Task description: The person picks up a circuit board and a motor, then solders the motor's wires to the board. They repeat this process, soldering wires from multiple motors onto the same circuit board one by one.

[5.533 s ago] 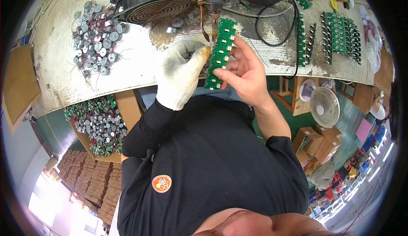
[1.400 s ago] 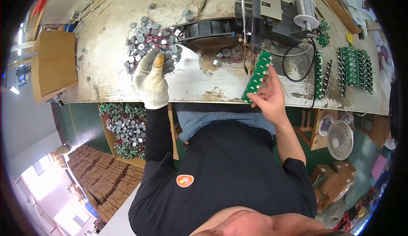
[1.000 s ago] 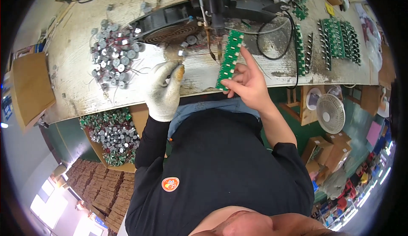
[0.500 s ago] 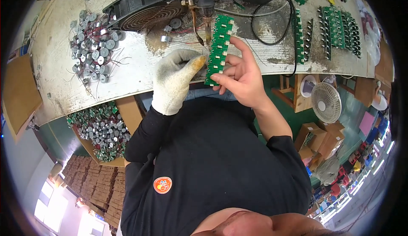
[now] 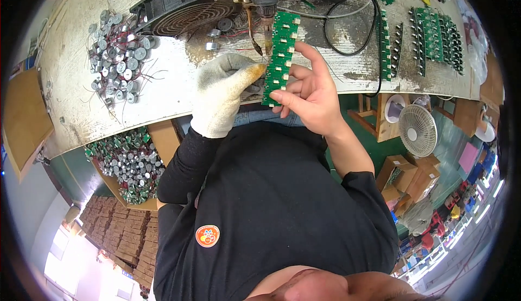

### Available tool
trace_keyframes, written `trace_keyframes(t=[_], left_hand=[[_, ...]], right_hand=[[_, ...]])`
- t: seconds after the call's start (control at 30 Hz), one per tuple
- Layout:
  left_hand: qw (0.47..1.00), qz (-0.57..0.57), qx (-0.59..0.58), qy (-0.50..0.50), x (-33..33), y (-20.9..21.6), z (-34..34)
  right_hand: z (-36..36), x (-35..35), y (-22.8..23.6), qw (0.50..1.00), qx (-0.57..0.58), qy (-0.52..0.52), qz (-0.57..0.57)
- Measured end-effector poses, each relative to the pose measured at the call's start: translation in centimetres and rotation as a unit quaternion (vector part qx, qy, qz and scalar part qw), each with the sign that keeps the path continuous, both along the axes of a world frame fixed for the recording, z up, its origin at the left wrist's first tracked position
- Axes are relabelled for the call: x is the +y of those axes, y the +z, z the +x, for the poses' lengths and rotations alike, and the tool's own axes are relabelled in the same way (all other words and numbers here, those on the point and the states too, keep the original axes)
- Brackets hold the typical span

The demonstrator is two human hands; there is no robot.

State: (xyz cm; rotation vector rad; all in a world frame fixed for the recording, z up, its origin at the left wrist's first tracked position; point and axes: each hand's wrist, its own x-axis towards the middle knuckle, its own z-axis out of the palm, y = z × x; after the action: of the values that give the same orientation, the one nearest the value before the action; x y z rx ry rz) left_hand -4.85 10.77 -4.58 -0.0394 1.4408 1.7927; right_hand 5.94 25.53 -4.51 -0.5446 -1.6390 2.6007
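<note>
A long green circuit board (image 5: 281, 57) with white connectors along its right edge stands nearly upright in my bare right hand (image 5: 310, 92). Thumb and fingers grip its lower right side. My left hand (image 5: 223, 92), in a white work glove with a yellowed thumb, is closed in a pinch at the board's left edge. What those fingers hold, if anything, is hidden. Just above the hands, a mounted soldering iron (image 5: 266, 11) points down, its tip beside the board. A thin metal feed tube (image 5: 251, 27) angles down next to it.
Small round motors (image 5: 122, 62) with red wires lie heaped at the left. Behind stands a black fan (image 5: 190, 19); two loose motors (image 5: 213, 46) lie before it. More circuit boards (image 5: 434, 38) and a black cable (image 5: 325, 32) are at the right. A box of wired parts (image 5: 130, 165) sits below the table edge.
The board and both hands have shifted slightly up, toward the soldering iron. My left hand still pinches at the board's left edge, and my right hand keeps its grip.
</note>
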Motion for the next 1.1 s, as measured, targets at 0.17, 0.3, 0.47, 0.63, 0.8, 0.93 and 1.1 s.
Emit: trace_keyframes(t=[0.17, 0.3, 0.47, 0.63, 0.8, 0.93, 1.1], left_hand=[[1.000, 0.025, -0.007, 0.005, 0.0, 0.2, -0.2], [1.000, 0.020, -0.016, 0.000, -0.1, 0.6, -0.3], [1.000, 0.014, 0.016, 0.005, 0.0, 0.5, -0.2], [1.000, 0.011, -0.015, -0.005, -0.2, -0.2, 0.1], [1.000, -0.013, 0.010, -0.007, -0.4, 0.0, 0.4], [0.993, -0.057, 0.100, -0.012, -0.1, 1.4, 0.8], [0.967, -0.106, 0.225, -0.045, -0.4, 0.3, 1.1]], right_hand=[[-0.2, 0.0, 0.2, 1.000, 0.001, -0.001, -0.004], [-0.3, 0.0, 0.5, 1.000, 0.010, -0.004, 0.002], [-0.2, -0.1, 0.3, 1.000, 0.011, -0.008, 0.001], [0.2, -0.3, -0.3, 1.000, 0.007, -0.010, 0.004], [0.3, -0.4, -0.2, 1.000, 0.000, -0.008, -0.004], [0.3, -0.5, -0.3, 1.000, 0.002, -0.012, -0.002], [0.3, -0.5, -0.4, 1.000, -0.006, -0.013, -0.002]])
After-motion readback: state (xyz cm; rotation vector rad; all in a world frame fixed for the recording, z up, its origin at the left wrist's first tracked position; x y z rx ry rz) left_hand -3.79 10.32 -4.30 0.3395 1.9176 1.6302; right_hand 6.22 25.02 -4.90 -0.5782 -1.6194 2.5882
